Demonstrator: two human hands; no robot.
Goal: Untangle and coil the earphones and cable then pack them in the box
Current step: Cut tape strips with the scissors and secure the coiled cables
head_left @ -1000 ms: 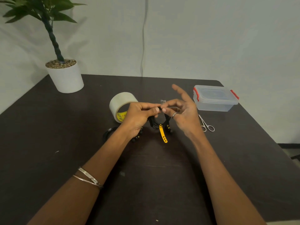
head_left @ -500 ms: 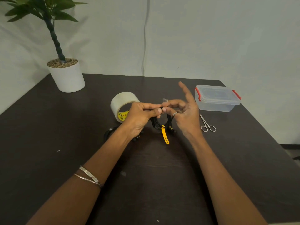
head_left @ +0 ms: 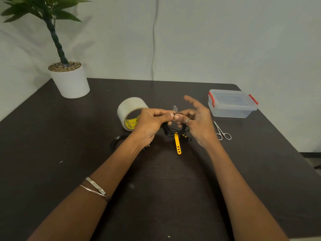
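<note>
Both hands, left hand (head_left: 150, 122) and right hand (head_left: 196, 121), pinch the black cable coil (head_left: 173, 130) just right of the tape roll (head_left: 130, 113). If that pinch slips, loops could spring loose; box (head_left: 231, 106) sits lidded farther right.

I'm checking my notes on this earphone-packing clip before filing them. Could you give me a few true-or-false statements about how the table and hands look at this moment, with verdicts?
1. Both hands, the left hand and the right hand, pinch the coiled black cable with its yellow strap above the dark table. True.
2. The clear plastic box with red clips stands open. False: its lid is on.
3. The small metal scissors lie on the table between the right hand and the box. True.
4. The roll of clear tape lies inside the box. False: it stands on edge on the table, behind the left hand.
5. The white plant pot sits at the far right corner. False: it is at the far left.
</note>
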